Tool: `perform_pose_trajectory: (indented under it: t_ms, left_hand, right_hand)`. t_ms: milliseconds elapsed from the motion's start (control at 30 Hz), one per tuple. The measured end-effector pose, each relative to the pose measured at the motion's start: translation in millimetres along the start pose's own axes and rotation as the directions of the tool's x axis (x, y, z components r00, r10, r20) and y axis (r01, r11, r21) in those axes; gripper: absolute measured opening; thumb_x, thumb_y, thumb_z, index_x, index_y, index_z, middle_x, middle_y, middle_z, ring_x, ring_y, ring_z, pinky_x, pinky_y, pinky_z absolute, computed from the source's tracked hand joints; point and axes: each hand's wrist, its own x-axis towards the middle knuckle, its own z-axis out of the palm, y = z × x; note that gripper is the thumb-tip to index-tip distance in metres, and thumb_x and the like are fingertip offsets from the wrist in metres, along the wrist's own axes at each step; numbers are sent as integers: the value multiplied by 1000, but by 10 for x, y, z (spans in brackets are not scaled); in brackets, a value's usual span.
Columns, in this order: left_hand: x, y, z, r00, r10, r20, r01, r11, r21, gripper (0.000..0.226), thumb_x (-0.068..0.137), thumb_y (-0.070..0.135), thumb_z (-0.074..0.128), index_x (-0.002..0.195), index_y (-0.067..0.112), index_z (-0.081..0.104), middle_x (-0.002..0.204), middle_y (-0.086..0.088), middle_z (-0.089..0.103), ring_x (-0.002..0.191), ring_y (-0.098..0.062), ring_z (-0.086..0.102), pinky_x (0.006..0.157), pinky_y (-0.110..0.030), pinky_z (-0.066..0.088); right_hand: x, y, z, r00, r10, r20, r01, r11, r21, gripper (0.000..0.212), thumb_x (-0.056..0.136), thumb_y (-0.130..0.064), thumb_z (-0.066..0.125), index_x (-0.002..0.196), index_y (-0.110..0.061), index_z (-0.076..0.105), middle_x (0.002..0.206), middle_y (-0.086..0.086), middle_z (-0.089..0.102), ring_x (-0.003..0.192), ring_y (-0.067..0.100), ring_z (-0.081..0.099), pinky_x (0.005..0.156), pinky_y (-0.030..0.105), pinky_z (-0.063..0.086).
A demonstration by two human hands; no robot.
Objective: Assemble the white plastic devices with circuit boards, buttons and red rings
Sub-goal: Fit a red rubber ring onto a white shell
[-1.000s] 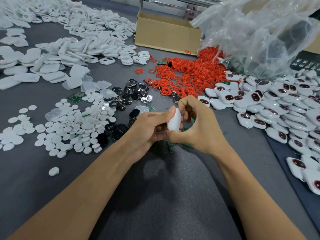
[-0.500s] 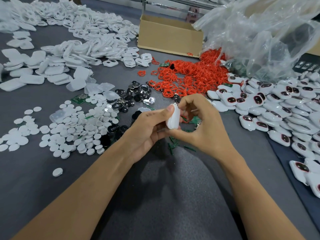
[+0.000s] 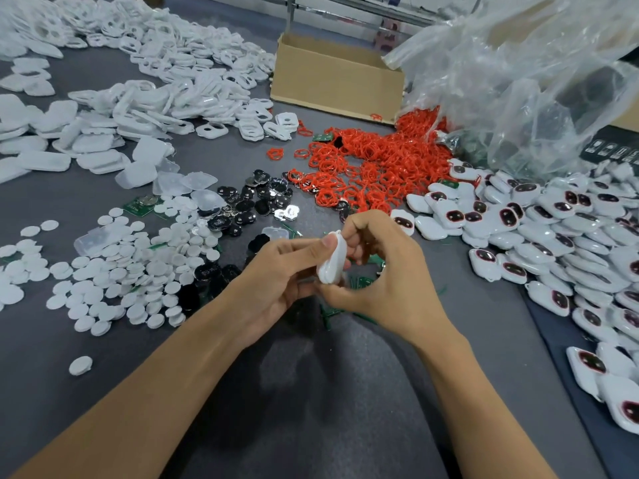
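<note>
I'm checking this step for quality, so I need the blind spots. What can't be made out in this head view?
All in the head view:
white device, held edge-on by the left hand and right hand: its face and insides, hidden by fingers.
cardboard box: contents, hidden by its near wall.
plastic bag: contents, blurred by crumpled film.
finished devices: pile cut off by the right edge.

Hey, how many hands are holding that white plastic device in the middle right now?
2. The left hand pinches the white plastic device from its left side; the right hand curls round it from the right. No other hands show.
</note>
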Motion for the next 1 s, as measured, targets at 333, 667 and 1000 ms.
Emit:
perform_pose_trajectory:
  t_ms: [333,667,1000]
  left_hand:
    - [-31,-4,7,998,8,-56,-9,1000,-10,31,75,40,69,84,13,80,86,-6,75,77,-11,69,65,-20,57]
    - [-33,3,21,998,-4,-58,3,1000,-9,34,77,41,66,87,11,79,90,-9,74,82,-15,67,68,-22,57]
    - [-27,-8,0,999,-19,-31,19,1000,-12,40,69,44,70,88,9,79,91,-10,74,84,-16,70,74,-25,58]
  right_hand:
    - [1,-32,43,998,-14,-64,13,1000,-23,39,54,-16,80,86,-12,58,75,-2,55,65,13,48,59,27,44]
    - [0,-55,48,997,-24,-72,19,998,-61,38,53,-11,82,81,-9,57,72,-1,51,64,14,44,56,20,38]
    - [13,-57,43,999,-23,-29,22,998,-66,42,49,-8,85,73,-2,51,67,7,46,61,16,36,55,19,30]
